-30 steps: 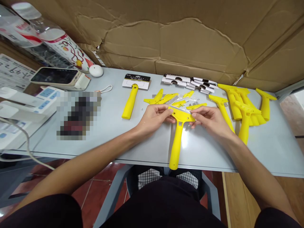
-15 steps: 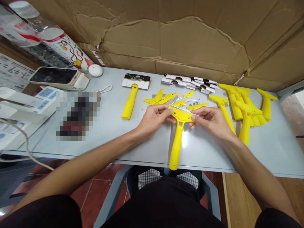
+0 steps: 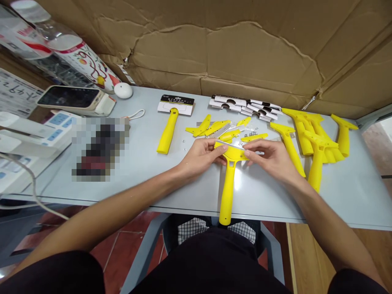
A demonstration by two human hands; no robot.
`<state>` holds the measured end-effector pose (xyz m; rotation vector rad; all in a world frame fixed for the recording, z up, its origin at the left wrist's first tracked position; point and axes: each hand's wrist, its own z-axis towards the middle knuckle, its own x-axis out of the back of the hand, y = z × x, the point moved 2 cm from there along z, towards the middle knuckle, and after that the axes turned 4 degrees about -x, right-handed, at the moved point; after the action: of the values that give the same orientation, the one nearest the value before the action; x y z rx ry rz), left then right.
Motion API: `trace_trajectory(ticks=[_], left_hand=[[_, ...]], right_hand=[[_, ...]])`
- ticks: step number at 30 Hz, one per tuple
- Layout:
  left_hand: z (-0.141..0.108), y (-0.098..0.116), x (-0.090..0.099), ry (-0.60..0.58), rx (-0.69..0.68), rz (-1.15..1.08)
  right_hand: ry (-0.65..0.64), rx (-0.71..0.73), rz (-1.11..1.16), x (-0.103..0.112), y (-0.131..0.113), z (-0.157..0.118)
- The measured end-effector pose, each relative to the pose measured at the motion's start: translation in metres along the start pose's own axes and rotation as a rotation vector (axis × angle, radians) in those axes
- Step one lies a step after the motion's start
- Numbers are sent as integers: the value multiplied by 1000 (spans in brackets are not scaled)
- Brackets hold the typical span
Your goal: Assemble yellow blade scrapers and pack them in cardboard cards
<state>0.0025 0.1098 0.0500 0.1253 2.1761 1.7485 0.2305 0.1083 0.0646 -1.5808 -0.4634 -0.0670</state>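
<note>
Between my hands is a yellow scraper (image 3: 227,185), its handle pointing toward me over the table's front edge. A metal blade (image 3: 230,145) runs along its wide head. My left hand (image 3: 200,157) pinches the head's left end, thumb on top. At the right end, my right hand (image 3: 266,155) grips the head and blade between thumb and fingers. Just beyond lie loose yellow plates (image 3: 214,126) with metal blades, and a small pile of screws and nuts (image 3: 251,134). Fingertips under the head are partly hidden.
Several yellow scraper handles (image 3: 317,157) lie at the right. A carded yellow handle (image 3: 168,131) lies left of centre. Black-and-white cards (image 3: 245,105) are stacked at the back by the cardboard (image 3: 183,49). Bottles (image 3: 70,49), a phone (image 3: 70,98) and a power strip (image 3: 58,124) crowd the left.
The scraper has shifted slightly toward me and to the left at its head, with both hands still on it. Small nuts beyond the blade now show.
</note>
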Motion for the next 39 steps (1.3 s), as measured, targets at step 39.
trace_trajectory(ticks=[39], left_hand=[[7, -13, 5, -38, -34, -133]], right_hand=[[352, 107, 293, 29, 9, 13]])
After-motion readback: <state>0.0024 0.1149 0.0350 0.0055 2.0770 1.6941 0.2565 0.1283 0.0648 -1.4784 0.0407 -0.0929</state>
